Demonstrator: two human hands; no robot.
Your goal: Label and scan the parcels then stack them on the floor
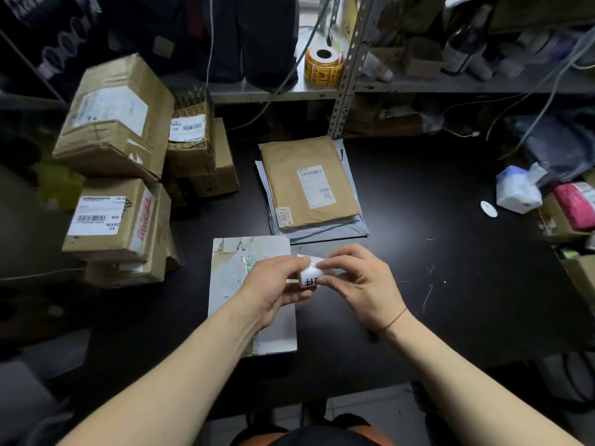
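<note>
Above right edge of flat parcel [231,284]: white label [309,278] pinched by left hand [277,294] and right hand [360,284], open tabletop [450,268] rightward

We stand in a parcel storeroom, a back room for packing and shipping. On the left of the black table [450,252] cardboard boxes [116,123] are piled up, each with a printed barcode label. In the middle a brown envelope [309,188] with its own shipping label lies on grey mailers [325,232]. Behind it we see bare metal shelving [349,69] of slotted posts, holding a roll of yellow stickers [323,67] and a small carton [421,57]. A pink parcel [576,204] lies far right. Our left hand [273,291] and right hand [357,284] pinch a small white label [309,277].
</note>
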